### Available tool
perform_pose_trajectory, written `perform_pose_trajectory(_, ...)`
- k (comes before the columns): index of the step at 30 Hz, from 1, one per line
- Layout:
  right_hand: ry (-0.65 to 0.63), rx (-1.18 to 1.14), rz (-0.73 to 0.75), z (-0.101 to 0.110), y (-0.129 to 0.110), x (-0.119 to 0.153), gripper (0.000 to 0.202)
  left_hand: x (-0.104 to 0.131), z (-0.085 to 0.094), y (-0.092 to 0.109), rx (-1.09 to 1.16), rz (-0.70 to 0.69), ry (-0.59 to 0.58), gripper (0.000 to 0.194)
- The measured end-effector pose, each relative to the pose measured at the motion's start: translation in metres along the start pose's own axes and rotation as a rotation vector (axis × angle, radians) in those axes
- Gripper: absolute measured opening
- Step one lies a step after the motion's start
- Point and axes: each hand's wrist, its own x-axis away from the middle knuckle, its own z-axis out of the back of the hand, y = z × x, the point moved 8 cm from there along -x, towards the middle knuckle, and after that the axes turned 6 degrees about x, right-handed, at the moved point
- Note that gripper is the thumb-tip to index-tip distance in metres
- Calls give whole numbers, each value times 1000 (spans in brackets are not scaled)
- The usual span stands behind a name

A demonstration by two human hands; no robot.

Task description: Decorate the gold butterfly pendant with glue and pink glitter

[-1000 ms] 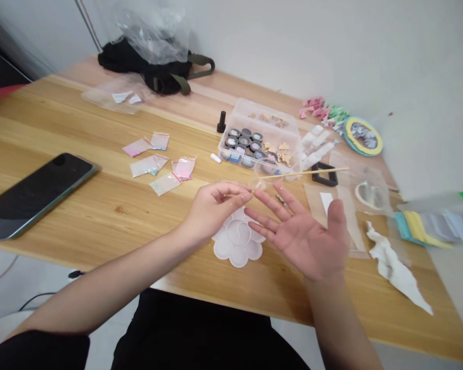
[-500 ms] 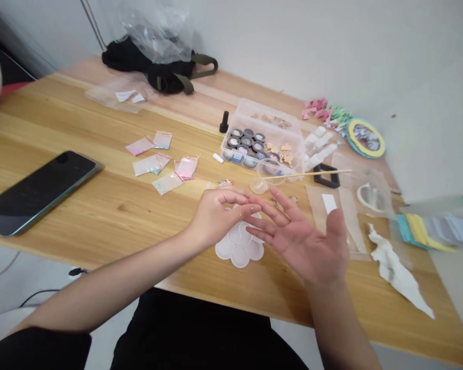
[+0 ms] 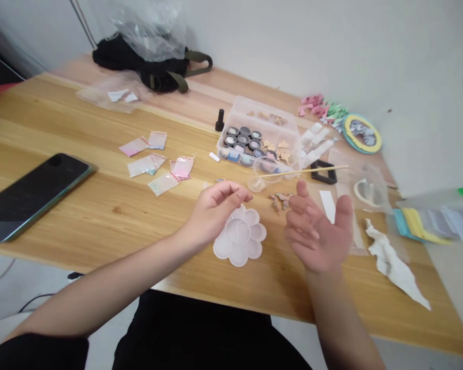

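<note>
My left hand (image 3: 218,208) hovers over the upper left of a white flower-shaped palette (image 3: 239,252), thumb and fingers pinched together. Anything between those fingertips is too small to make out. To the right of the palette, my right hand (image 3: 318,234) is raised palm up, its thumb out and its fingers loosely curled and apart, with nothing in it. Just beyond my hands lie glittery butterfly-shaped charms (image 3: 281,200). A thin wooden stick (image 3: 312,170) rests across a clear plastic cup (image 3: 256,183).
A clear compartment box (image 3: 259,136) holds several small round pots and gold charms. Small powder bags (image 3: 164,182) and a phone (image 3: 38,192) lie left. A black frame (image 3: 324,173), crumpled tissue (image 3: 395,264) and ribbon-edged roll (image 3: 361,133) are right. A black bottle (image 3: 219,121) stands behind.
My hands have come apart. The right hand has drawn away to the right and curled its fingers; the left stays pinched over the palette, more of which now shows.
</note>
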Motion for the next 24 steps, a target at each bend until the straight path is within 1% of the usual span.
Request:
perform_pose_trajectory(2, 54, 26, 33, 4, -3, -1, 53, 0, -3, -1, 6, 10, -26, 22)
perform_pose_trajectory(4, 78, 79, 53, 5, -4, -1, 53, 1, -5, -2, 15, 17, -47, 25)
perform_pose_trajectory(10, -4, 109, 82, -2, -7, 0, 49, 3, -11, -9, 44, 75, -102, 28)
perform_pose_trajectory(14, 12, 93, 87, -1, -8, 0, 49, 4, -13, -14, 115, 140, -115, 28)
perform_pose_trajectory(17, 17, 30, 75, -1, -6, 0, 49, 4, -15, -19, 185, 198, -130, 25)
perform_pose_trajectory(20, 20, -19, 63, -1, -4, 1, 49, 5, -16, -21, 235, 239, -140, 26)
perform_pose_trajectory(24, 13, 0, 53, -1, -4, 1, 46, 6, -15, -24, 262, 275, -126, 25)
